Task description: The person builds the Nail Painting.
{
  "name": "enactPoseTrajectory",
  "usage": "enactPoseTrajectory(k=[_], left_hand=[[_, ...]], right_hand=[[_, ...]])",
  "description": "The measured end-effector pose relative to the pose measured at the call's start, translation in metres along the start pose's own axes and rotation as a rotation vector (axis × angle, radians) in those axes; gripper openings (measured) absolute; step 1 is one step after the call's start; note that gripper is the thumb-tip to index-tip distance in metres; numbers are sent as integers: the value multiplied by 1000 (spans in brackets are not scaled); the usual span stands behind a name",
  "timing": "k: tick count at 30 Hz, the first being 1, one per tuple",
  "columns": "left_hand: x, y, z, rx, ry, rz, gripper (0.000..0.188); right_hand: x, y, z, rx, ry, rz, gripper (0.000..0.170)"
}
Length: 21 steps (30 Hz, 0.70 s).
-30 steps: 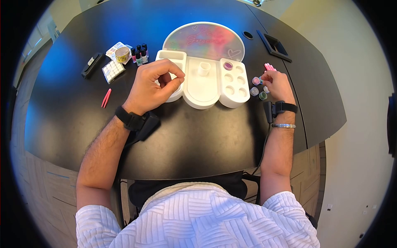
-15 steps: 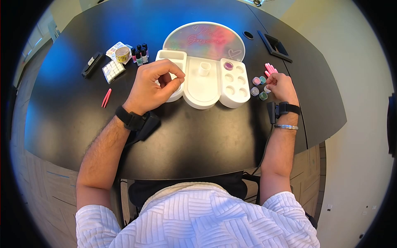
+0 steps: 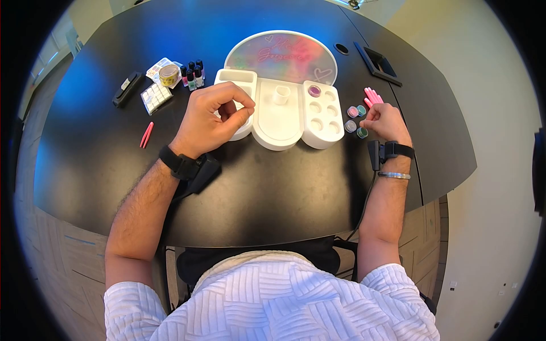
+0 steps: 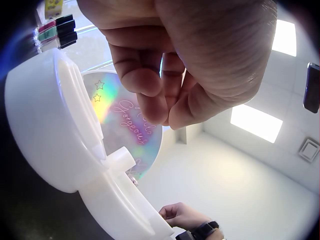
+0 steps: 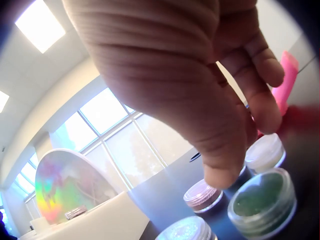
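Left hand (image 3: 211, 118) loosely curled, empty, at the white organizer (image 3: 277, 128) | here's the right hand (image 3: 388, 121), relaxed, unclenched, close over the white jar (image 5: 266, 154), green jar (image 5: 260, 200) beside it on the desk (image 3: 267, 199)

Right hand (image 5: 187, 82) near 1 green jar (image 5: 262, 202), 1 white jar (image 5: 265, 154) and 1 pinkish jar (image 5: 201, 196); left, iridescent panel (image 5: 67, 185); behind, windows (image 5: 103, 112).

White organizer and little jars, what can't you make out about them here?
Head view: much of the organizer's left section, and anything inside there, covered by the left hand.
Head view: most or all of the white jar, covered by the right hand.
Right wrist view: the rest of the pale glitter jar, cut off by the bottom edge.
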State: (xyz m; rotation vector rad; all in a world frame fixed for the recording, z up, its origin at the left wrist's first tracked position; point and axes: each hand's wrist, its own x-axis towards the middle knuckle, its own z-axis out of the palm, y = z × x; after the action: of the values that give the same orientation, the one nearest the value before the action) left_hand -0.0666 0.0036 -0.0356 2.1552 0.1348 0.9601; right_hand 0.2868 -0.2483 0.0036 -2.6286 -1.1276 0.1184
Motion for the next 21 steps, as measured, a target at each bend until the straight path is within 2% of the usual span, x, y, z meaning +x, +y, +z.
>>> enactPoseTrajectory(k=[6,10,12,15,19,21], left_hand=[[0,1,0,9,4,3,11],[0,1,1,5,2,1,11],[0,1,0,4,2,0,11],[0,0,0,5,1,-4,11],[0,0,1,1,4,-6,10],[0,0,1,3,6,-16,10]], right_hand=[[-4,-11,-3,197,-188,121,29],[-4,-5,0,190,-205,105,32],[-4,0,4,161,-130,5,34],[-3,2,4,85,-158,-54,31],[-6,-5,-2,64,-148,-38,27],[-11,-18,-6,55,25,-120,24]])
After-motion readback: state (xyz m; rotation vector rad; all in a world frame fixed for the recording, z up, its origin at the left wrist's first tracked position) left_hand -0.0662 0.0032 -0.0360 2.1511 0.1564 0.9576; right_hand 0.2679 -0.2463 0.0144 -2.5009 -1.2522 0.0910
